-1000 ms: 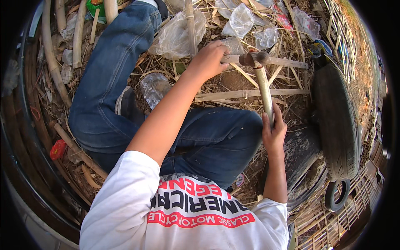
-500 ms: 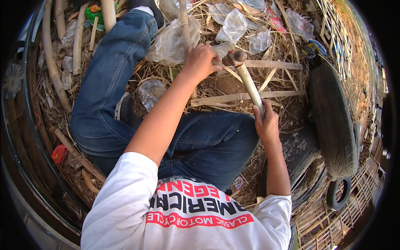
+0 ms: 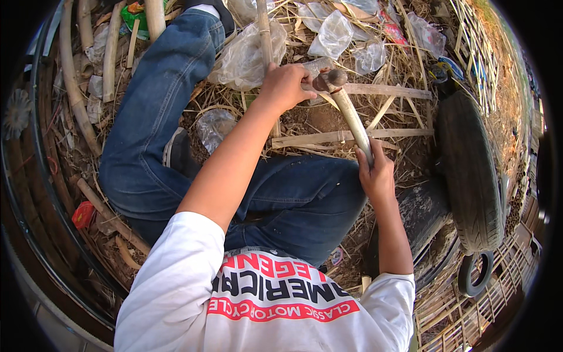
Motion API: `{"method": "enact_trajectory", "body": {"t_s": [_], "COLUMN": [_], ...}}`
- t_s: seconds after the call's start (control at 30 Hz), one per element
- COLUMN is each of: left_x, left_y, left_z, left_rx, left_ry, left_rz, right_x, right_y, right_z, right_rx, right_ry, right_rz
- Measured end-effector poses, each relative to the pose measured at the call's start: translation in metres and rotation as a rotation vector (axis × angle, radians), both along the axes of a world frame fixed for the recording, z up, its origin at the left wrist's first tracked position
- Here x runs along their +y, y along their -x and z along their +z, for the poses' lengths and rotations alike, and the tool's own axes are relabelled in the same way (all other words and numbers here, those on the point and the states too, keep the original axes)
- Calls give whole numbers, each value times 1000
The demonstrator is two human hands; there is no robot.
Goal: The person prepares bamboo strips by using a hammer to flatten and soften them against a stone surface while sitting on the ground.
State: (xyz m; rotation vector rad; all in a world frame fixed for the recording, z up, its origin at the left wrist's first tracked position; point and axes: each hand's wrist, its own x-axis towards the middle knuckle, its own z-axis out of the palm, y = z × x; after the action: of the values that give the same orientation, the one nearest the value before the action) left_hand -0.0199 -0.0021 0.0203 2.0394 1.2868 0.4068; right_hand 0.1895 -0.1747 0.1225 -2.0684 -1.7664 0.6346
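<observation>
A hammer (image 3: 353, 121) with a pale handle and a rusty, round-faced head is in my right hand (image 3: 378, 174), whose fingers wrap the handle's lower end. The head is over a flat bamboo strip (image 3: 399, 91) lying crosswise. My left hand (image 3: 285, 87) is closed beside the hammer head, with thumb and fingers pinched at the strip's left part; the exact grip is partly hidden. An upright-running bamboo pole (image 3: 264, 38) passes beneath that hand and shows again below it. Nearer to me lies a second bamboo strip (image 3: 328, 138), its right part crossed by the hammer handle.
Clear plastic bags (image 3: 249, 58) and dry straw litter the ground ahead. Black tyres (image 3: 469, 176) stand at the right, above a bamboo lattice (image 3: 457, 320). Bamboo poles (image 3: 73, 82) and a dark curved metal rail (image 3: 36, 135) are at the left. My bent legs (image 3: 152, 123) frame the work.
The whole view has shifted slightly. Both hands and the hammer hold nearly the same places, with the hammer head still beside my left fingers.
</observation>
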Motion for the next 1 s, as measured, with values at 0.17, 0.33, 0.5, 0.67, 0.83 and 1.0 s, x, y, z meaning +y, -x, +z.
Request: {"method": "enact_trajectory", "body": {"t_s": [0.17,0.33,0.5,0.67,0.83,1.0], "left_x": [1,3,3,-1,6,4], "left_y": [1,0,-3,-2,-2,-2], "left_z": [-5,-4,-1,-4,-7,2], "left_rx": [-47,-48,-62,-35,-63,25], "left_ry": [-40,8,-60,15,-52,17], "left_rz": [11,12,9,7,7,4], "right_x": [-8,2,-8,-2,-7,6], "right_y": [6,0,7,-1,9,5], "right_z": [8,-1,14,-8,12,-7], "right_rx": [39,-91,50,-71,19,-95], "right_ry": [-108,65,-147,47,-152,42], "right_rz": [-9,35,7,22,-16,33]}}
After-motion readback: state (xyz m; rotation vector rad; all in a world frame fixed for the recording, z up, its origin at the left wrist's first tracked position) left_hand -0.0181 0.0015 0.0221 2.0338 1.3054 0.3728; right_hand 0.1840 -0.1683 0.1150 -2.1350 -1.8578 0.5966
